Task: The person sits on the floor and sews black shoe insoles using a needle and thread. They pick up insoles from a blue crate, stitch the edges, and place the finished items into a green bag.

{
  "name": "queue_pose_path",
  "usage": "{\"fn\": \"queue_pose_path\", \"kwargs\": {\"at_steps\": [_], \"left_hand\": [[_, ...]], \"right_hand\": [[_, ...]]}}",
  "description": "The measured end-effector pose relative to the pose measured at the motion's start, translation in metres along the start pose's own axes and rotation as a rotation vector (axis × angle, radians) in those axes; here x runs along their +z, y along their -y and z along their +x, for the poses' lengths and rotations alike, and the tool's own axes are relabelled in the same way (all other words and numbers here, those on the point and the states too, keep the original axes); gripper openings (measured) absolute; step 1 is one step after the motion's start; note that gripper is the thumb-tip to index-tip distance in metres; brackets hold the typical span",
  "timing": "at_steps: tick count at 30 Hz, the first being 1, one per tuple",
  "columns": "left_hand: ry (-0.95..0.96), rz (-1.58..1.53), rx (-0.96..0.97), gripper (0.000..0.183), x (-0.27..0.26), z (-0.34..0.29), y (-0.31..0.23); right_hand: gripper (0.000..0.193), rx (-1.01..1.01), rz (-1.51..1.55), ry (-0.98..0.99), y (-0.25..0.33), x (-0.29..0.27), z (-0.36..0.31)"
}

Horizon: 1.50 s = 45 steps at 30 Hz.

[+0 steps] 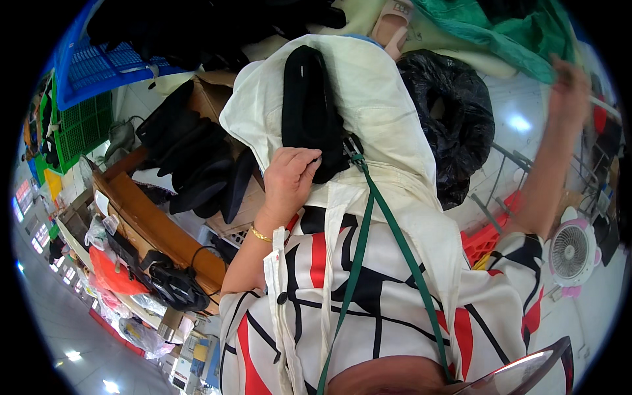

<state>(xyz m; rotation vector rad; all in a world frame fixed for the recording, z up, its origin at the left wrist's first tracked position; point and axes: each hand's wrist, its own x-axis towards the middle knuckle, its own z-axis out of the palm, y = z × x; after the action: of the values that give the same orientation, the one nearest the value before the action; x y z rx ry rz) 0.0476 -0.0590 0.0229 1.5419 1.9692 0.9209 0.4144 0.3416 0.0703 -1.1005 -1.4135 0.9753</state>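
Observation:
A black shoe or slipper [305, 92] lies lengthwise on the white cloth apron [375, 85] over my lap. My left hand [291, 176] is closed on its near end, thumb and fingers pinched together at the dark material. Beside that end hangs a small dark metal tool or clip [353, 146] on a green lanyard [362, 243] from my neck; its kind is unclear. My right hand [570, 85] is raised far out to the right, away from the shoe, near a green plastic sheet [507, 41]. Motion smears its fingers, and whatever they might hold cannot be made out.
Dark shoes [187, 148] are stacked at left beside a brown wooden bench [158, 227]. A blue crate [99, 69] and more black items stand beyond. A pale pink sandal [393, 26] lies at the far side. To the right are a black plastic bag [454, 99] and a white fan [571, 251].

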Motion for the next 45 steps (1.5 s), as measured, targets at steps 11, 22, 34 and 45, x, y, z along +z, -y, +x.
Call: {"fn": "queue_pose_path", "kwargs": {"at_steps": [11,22,34,45], "left_hand": [[-0.117,0.074,0.124,0.026,0.009,-0.015,0.008],[-0.145,0.083,0.186,0.032,0.011,-0.022,0.017],[-0.147,0.072,0.183,0.032,0.012,-0.021,0.018],[-0.204,-0.013,0.104,0.027,0.017,-0.024,0.021]], "right_hand": [[0.014,0.157,-0.150,1.202,0.022,0.209,-0.256],[0.017,0.074,-0.283,1.304,0.021,0.215,-0.260],[0.018,0.063,-0.298,1.334,0.023,0.219,-0.257],[0.013,0.268,-0.307,1.338,0.018,0.233,-0.272]]}}
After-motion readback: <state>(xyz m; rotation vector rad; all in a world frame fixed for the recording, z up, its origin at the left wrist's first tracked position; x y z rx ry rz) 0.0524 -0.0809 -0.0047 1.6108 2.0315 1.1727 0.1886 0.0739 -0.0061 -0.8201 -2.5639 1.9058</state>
